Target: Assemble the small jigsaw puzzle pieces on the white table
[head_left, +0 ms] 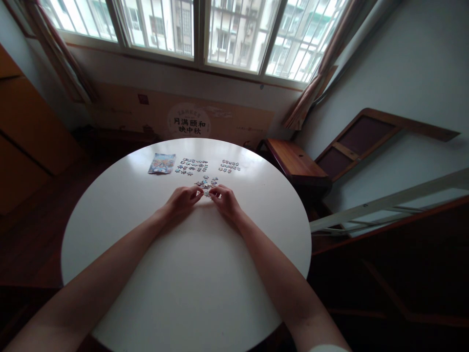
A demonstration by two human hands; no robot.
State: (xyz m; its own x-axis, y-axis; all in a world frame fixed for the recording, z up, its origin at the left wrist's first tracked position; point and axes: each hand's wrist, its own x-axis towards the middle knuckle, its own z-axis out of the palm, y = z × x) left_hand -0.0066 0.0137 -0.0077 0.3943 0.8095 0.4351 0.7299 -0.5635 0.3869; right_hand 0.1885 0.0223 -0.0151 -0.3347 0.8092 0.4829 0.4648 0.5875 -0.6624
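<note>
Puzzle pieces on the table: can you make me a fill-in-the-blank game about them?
1. The table is white and its shape is ____.
2. Both hands, left hand and right hand, meet at the small cluster of puzzle pieces, with ____ more groups of pieces lying beyond it.
3. The colourful picture card lies to the ____ of the loose piece groups.

Missing words: round; two; left

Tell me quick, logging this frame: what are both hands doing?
Left hand: fingers pinched at the puzzle pieces; hold unclear.
Right hand: same.
</note>
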